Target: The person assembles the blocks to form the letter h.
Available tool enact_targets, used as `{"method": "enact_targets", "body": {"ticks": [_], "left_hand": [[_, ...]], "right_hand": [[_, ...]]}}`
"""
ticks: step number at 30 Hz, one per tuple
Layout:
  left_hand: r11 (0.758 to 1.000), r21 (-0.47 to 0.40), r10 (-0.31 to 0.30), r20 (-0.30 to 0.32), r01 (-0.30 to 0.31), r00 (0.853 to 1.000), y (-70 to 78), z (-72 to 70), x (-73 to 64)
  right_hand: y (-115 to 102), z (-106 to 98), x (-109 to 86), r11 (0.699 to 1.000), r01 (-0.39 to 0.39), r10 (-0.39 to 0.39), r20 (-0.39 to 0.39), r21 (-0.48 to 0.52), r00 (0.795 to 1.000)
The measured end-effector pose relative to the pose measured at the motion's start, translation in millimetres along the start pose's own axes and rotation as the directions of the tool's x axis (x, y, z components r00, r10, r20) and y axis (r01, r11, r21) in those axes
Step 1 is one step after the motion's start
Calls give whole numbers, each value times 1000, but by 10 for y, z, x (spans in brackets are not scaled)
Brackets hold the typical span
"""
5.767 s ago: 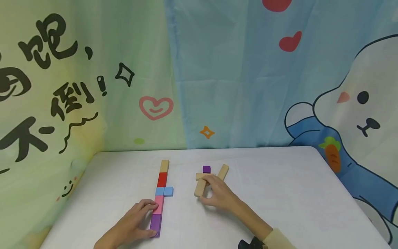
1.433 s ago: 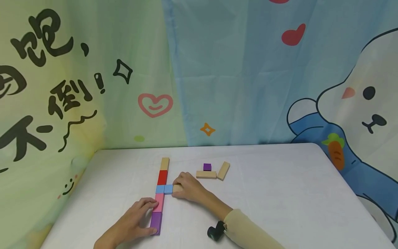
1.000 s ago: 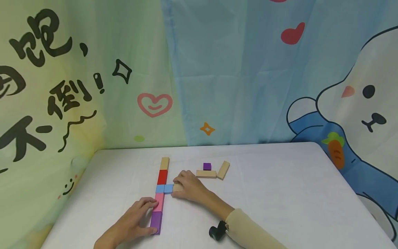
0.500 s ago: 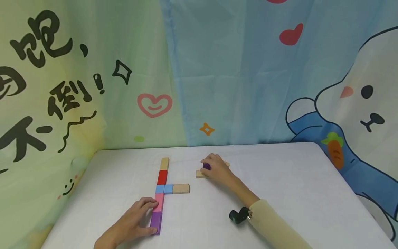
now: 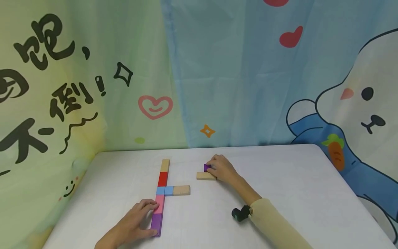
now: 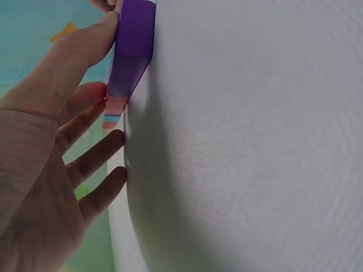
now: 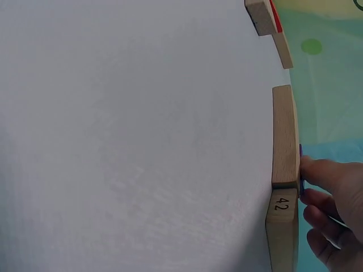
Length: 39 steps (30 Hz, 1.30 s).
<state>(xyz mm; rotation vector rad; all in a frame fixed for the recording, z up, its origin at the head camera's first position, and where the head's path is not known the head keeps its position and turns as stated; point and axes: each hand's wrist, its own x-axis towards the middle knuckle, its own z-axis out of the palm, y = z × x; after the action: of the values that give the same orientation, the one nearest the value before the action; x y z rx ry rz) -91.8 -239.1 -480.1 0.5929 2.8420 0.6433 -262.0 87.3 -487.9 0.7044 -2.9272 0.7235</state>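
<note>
My left hand [image 5: 133, 221] rests along the left side of a block row, fingertips at the pink block [image 5: 160, 204] and thumb at the purple block [image 5: 156, 224] nearest me. In the left wrist view its other fingers extend loosely beside the long purple block [image 6: 135, 39]. At the back, my right hand [image 5: 224, 170] pinches a small purple block [image 5: 206, 167] behind a plain wooden block [image 5: 203, 176]. In the right wrist view, the thumb covers part of that purple piece, and a wooden block marked 42 [image 7: 282, 226] lies below; the hand hides it in the head view.
Farther up the row are two light blue blocks [image 5: 169, 191], a red block [image 5: 162, 179] and a wooden block [image 5: 165, 165]. Another wooden block [image 5: 181, 190] extends rightward from the blue ones. Everything lies on a white-covered table [image 5: 273, 180] before a printed curtain [image 5: 217, 69].
My right hand picked up a wooden block, set it against the right blue block and let go, then moved back and right to the small purple block. The left hand stays put.
</note>
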Motion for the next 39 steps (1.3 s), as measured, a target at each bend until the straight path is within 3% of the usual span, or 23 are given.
{"method": "enact_targets", "body": {"ticks": [5, 9, 13, 19, 24, 26, 32, 39], "left_hand": [[1000, 5, -4, -5, 4, 1000, -9, 13, -2], [1000, 0, -16, 7, 16, 1000, -8, 10, 2], [1000, -8, -18, 19, 18, 1000, -2, 5, 2], [999, -9, -38, 37, 38, 999, 10, 5, 0], [1000, -10, -29, 30, 30, 999, 5, 4, 18], [1000, -15, -26, 28, 26, 999, -2, 2, 17], [1000, -21, -10, 15, 10, 1000, -19, 10, 9], [999, -24, -41, 37, 42, 998, -21, 17, 28]], "right_hand": [[26, 8, 35, 1000, 4, -4, 37, -13, 999], [52, 22, 57, 999, -5, 2, 70, 38, 998], [78, 30, 56, 997, 18, -22, 52, 75, 998], [-9, -24, -37, 981, 157, -153, -47, 115, 987], [-182, -58, -188, 938, 311, -317, 19, 152, 948], [-236, -29, -250, 930, 332, -345, 62, 155, 937], [-324, 103, -333, 945, 282, -305, 129, 168, 944], [-350, 160, -343, 955, 251, -274, 147, 160, 950]]}}
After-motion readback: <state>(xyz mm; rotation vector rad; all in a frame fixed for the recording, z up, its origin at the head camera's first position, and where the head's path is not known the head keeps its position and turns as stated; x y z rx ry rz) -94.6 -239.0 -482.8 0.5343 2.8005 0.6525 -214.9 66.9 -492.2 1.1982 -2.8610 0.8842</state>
